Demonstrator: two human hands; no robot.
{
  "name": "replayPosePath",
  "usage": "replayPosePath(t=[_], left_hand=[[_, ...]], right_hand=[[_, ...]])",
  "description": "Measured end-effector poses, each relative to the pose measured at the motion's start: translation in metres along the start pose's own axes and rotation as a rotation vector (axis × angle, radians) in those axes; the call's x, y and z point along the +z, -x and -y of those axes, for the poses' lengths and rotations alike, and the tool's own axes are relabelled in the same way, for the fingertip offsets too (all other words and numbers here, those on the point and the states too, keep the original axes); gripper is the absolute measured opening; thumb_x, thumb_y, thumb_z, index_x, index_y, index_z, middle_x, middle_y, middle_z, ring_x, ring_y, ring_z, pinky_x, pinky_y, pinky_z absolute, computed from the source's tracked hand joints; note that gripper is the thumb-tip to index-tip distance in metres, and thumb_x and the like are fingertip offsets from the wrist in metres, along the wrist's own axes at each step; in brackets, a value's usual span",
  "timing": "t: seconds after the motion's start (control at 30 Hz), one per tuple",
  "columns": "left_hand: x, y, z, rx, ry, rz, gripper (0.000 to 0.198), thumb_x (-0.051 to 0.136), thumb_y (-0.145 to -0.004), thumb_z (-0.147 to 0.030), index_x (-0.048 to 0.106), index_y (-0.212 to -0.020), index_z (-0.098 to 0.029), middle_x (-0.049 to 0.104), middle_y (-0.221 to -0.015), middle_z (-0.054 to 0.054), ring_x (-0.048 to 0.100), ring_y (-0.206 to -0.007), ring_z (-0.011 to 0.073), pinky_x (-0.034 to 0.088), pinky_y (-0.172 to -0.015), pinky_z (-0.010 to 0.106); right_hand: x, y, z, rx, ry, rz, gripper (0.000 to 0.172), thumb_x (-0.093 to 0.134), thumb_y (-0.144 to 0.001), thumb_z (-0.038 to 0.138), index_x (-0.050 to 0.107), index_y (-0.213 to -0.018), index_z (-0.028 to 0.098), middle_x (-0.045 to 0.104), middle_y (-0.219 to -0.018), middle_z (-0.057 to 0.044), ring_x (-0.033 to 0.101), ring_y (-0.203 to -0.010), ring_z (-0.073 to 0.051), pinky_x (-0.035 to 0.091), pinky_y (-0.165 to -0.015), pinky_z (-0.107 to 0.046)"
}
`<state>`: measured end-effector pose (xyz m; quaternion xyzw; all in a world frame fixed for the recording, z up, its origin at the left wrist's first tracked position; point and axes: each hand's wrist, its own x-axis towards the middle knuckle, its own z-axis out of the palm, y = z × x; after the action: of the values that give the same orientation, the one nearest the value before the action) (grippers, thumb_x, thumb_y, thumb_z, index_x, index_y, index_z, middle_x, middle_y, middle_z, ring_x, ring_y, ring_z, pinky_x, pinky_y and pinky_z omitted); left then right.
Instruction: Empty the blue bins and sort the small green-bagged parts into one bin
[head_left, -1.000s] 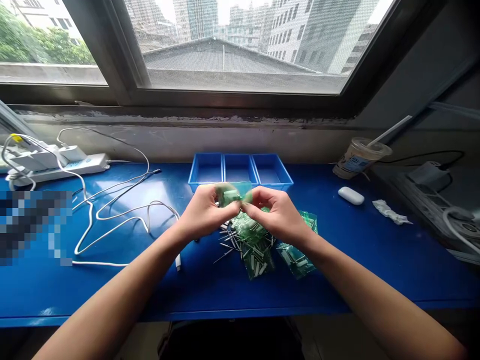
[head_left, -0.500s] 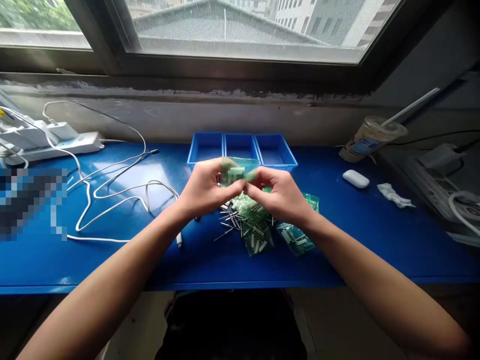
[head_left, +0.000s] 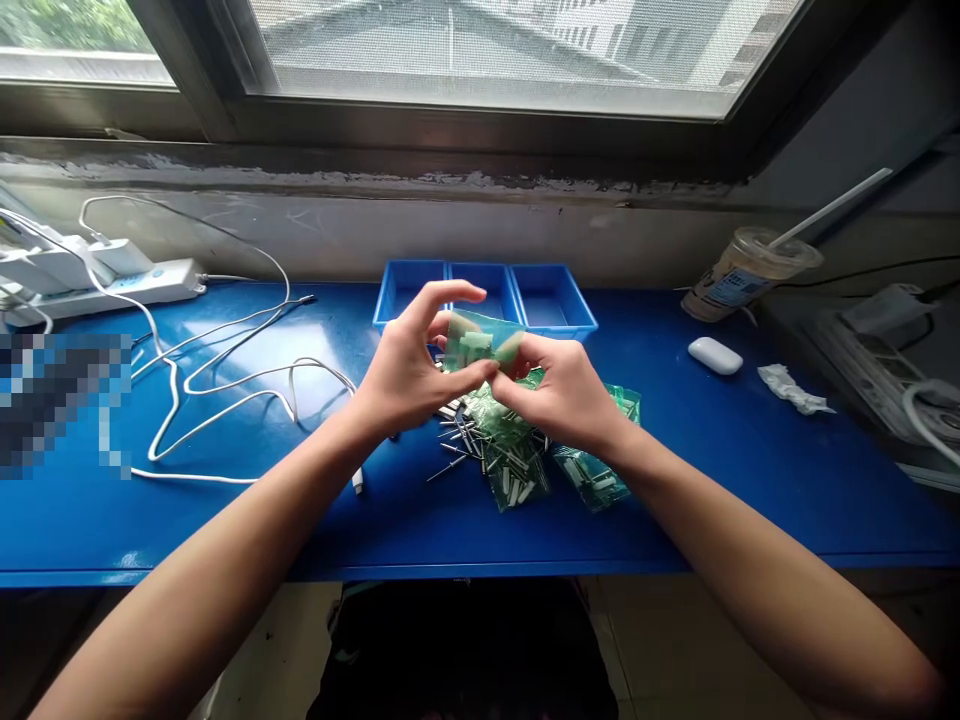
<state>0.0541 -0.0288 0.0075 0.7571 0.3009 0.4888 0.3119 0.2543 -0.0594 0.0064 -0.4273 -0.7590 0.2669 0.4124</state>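
Observation:
Between my two hands is a small green see-through plastic bag (head_left: pixel 484 335) with pale cylindrical pieces inside. My right hand (head_left: pixel 559 385) pinches its lower right part between thumb and fingers. My left hand (head_left: pixel 416 360) has its thumb pressed along the bag's lower edge; its index finger is raised and stretched out above, and the other fingers are partly hidden behind the bag. Below lie more green bags (head_left: pixel 517 475) of pale pieces and a pile of loose thin metal pins (head_left: pixel 459 440). Another green bag (head_left: pixel 596 475) rests under my right wrist.
Behind my hands stands a blue three-compartment tray (head_left: pixel 555 300). White cables (head_left: pixel 225 400) and a power strip (head_left: pixel 157 285) lie on the left. To the right are a drink cup with a straw (head_left: pixel 739 280), a white earbud case (head_left: pixel 715 356) and a crumpled tissue (head_left: pixel 791 388).
My left index finger has lifted away from the bag, and more of the bag now shows. My right hand keeps its pinch. The view has shifted slightly.

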Motion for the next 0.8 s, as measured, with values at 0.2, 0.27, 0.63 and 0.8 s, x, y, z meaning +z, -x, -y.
replayPosePath(t=[0.2,0.27,0.63,0.8], left_hand=[[0.002,0.0023,-0.0034,-0.002,-0.084,-0.044,0.04,0.079,-0.082,-0.018,0.068,-0.12,-0.021,0.073,-0.103,0.003,0.068,-0.079,0.0126,0.056,-0.071,0.025],[0.0025,0.0021,-0.0032,0.005,-0.077,-0.048,0.032,0.076,-0.081,-0.017,0.068,-0.112,-0.02,0.072,-0.094,0.001,0.066,-0.076,0.012,0.055,-0.072,0.025],[0.0046,0.0015,-0.0054,-0.064,0.01,-0.009,0.028,0.07,-0.072,-0.012,0.053,-0.093,-0.02,0.061,-0.084,-0.003,0.058,-0.07,0.0095,0.046,-0.061,0.022],[0.0001,-0.0002,-0.0076,-0.103,0.054,0.033,0.03,0.079,-0.076,-0.019,0.053,-0.091,-0.02,0.067,-0.088,0.0,0.062,-0.072,0.0107,0.051,-0.063,0.022]], right_hand=[[0.0011,-0.0001,0.0,-0.016,0.066,-0.046,0.027,0.071,-0.091,0.027,0.055,-0.07,0.02,0.061,-0.068,0.001,0.052,-0.062,-0.013,0.039,-0.059,-0.029],[0.0012,0.0,-0.0004,-0.023,0.055,-0.045,0.028,0.072,-0.092,0.028,0.054,-0.072,0.02,0.061,-0.069,0.001,0.052,-0.063,-0.013,0.04,-0.06,-0.029],[0.0047,0.0009,-0.0024,-0.104,0.003,-0.006,0.019,0.073,-0.096,0.028,0.067,-0.081,0.018,0.066,-0.074,0.0,0.057,-0.066,-0.013,0.045,-0.063,-0.028],[0.005,0.0008,-0.0039,-0.105,0.051,-0.006,0.023,0.071,-0.096,0.027,0.062,-0.076,0.019,0.064,-0.07,0.001,0.054,-0.063,-0.013,0.041,-0.06,-0.027]])
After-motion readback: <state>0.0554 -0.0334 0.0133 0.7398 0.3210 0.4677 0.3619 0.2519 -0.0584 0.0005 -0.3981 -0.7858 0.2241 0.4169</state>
